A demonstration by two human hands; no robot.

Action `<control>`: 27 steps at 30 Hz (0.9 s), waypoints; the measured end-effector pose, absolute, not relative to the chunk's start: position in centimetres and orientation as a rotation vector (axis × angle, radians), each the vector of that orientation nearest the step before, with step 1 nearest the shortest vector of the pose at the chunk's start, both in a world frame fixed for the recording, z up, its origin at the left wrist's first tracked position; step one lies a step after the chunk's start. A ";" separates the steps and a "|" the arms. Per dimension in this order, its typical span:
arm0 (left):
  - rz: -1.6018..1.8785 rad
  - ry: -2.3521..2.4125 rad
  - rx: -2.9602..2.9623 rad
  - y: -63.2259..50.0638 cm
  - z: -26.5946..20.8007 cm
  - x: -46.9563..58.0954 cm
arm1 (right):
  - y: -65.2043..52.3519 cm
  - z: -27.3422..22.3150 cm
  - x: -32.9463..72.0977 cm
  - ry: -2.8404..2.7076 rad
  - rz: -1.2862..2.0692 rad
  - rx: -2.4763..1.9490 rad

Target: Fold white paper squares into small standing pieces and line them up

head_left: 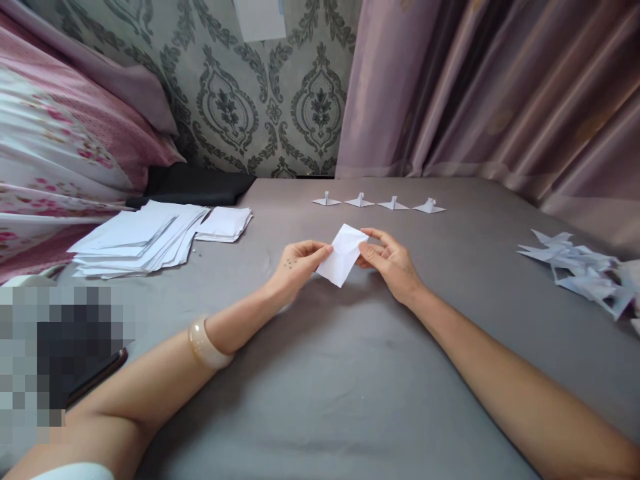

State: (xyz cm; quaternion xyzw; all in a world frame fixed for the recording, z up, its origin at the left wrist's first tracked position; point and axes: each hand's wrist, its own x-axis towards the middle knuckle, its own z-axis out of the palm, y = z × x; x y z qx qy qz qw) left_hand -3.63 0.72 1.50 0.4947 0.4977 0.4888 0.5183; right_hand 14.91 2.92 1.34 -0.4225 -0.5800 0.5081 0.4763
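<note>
A small folded sheet of white paper [343, 257] is held up above the grey cloth, turned so that one corner points down. My left hand [301, 265] pinches its left corner between thumb and fingers, a bangle round that wrist. On the opposite side, my right hand [390, 261] grips the right corner, thumb in front and fingers behind. Creases run across the paper's face. Beyond my hands, several folded paper cranes [361, 200] stand in a row on the cloth.
Stacked white sheets [135, 237] lie at the left, beside a smaller paper stack [225, 224]. Behind them is a black folded item [200, 183]. A heap of paper cranes [583, 267] lies at the far right. Curtains [450, 87] hang behind the grey cloth surface [320, 400].
</note>
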 end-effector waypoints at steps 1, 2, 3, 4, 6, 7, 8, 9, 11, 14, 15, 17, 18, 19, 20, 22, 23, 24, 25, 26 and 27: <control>1.167 1.186 1.085 0.8 1.4 -3.6 | 2.8 1.2 14.8 -1.404 1.298 -1.040; 1.156 1.183 1.012 0.9 1.3 -3.6 | 2.7 1.1 14.6 -1.398 1.327 -1.045; 1.151 1.182 0.965 0.9 1.3 -3.6 | 2.6 0.9 14.4 -1.403 1.335 -1.043; 1.155 1.177 0.943 0.9 1.2 -3.6 | 2.6 0.8 14.3 -1.413 1.324 -1.035; 1.180 1.154 0.957 0.8 1.3 -3.6 | 2.5 0.5 14.2 -1.436 1.272 -1.014; 1.190 1.133 0.979 0.8 1.4 -3.6 | 2.6 0.4 14.2 -1.444 1.239 -1.005; 1.190 1.107 1.001 0.7 1.5 -3.5 | 2.6 0.2 14.2 -1.454 1.204 -1.001; 1.182 1.084 1.020 0.6 1.5 -3.5 | 2.7 0.1 14.3 -1.470 1.168 -1.002; 1.165 1.069 1.033 0.5 1.6 -3.3 | 2.8 -0.2 14.5 -1.535 1.089 -1.020; 1.136 1.121 1.007 0.5 1.6 -3.1 | 2.8 -0.7 14.9 -1.761 0.878 -1.074; 1.117 1.146 0.997 0.5 1.6 -3.1 | 2.8 -0.8 15.0 -1.856 0.789 -1.089; 1.060 1.189 1.004 0.6 1.5 -3.0 | 2.7 -1.0 15.2 -2.031 0.630 -1.112; 1.023 1.209 1.034 0.6 1.4 -3.0 | 2.6 -1.1 15.2 -2.099 0.574 -1.123; 0.982 1.235 1.082 0.6 1.3 -3.1 | 2.6 -1.2 15.3 -2.149 0.530 -1.139; 0.940 1.267 1.150 0.7 1.2 -3.2 | 2.5 -1.2 15.4 -2.188 0.493 -1.157; 0.853 1.348 1.359 0.6 1.0 -3.4 | 2.4 -1.1 15.5 -2.242 0.437 -1.188; 0.819 1.391 1.493 0.5 0.9 -3.6 | 2.3 -1.0 15.5 -2.260 0.421 -1.192; 0.797 1.427 1.635 0.4 0.8 -3.7 | 2.3 -1.0 15.5 -2.271 0.411 -1.193; 0.788 1.455 1.770 0.3 0.7 -3.9 | 2.2 -0.9 15.5 -2.274 0.406 -1.194; 0.788 1.473 1.882 0.2 0.5 -4.1 | 2.2 -0.8 15.5 -2.272 0.407 -1.198; 0.794 1.488 1.957 0.1 0.4 -4.2 | 2.2 -0.7 15.5 -2.264 0.414 -1.204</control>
